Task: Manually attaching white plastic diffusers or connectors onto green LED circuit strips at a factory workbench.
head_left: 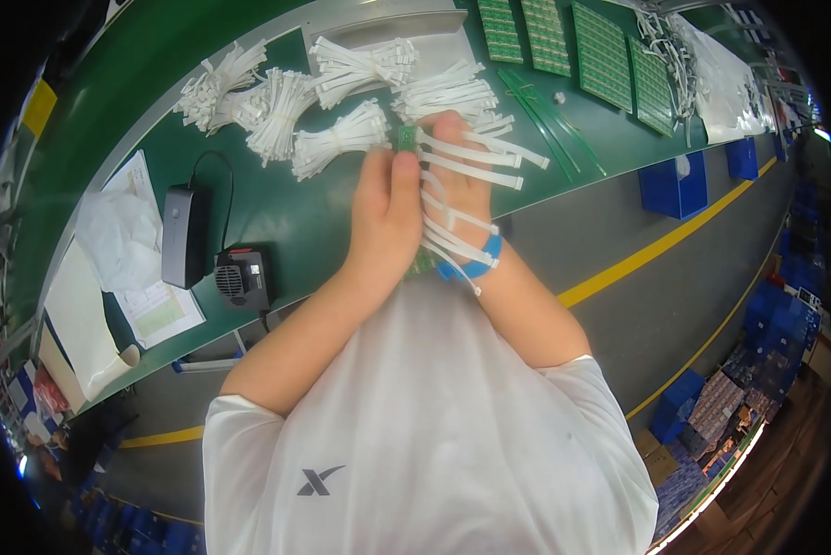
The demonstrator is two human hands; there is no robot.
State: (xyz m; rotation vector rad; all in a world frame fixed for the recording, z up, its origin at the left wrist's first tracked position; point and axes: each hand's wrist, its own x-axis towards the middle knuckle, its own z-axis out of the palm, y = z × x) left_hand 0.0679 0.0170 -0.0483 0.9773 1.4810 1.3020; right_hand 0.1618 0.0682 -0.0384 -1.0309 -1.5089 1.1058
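A narrow green circuit board (407,140) stands between my two hands, over the near edge of the green table. My left hand (385,215) grips its left side, with the thumb pressed near the top end. From the right, my right hand (459,176) is closed around the same board, its fingers partly hidden behind the board and the cables. Several short white flat cables (471,171) with end connectors stick out from the board to the right, across my right hand and wrist. A blue wristband (489,254) circles my right wrist. Most of the board is covered by my hands.
Bundles of white cables (281,116) lie just beyond my hands. Green circuit board panels (603,55) and thin green strips (540,120) lie at the far right. To the left are a black device (184,236), a small fan-like unit (241,277) and papers (161,314).
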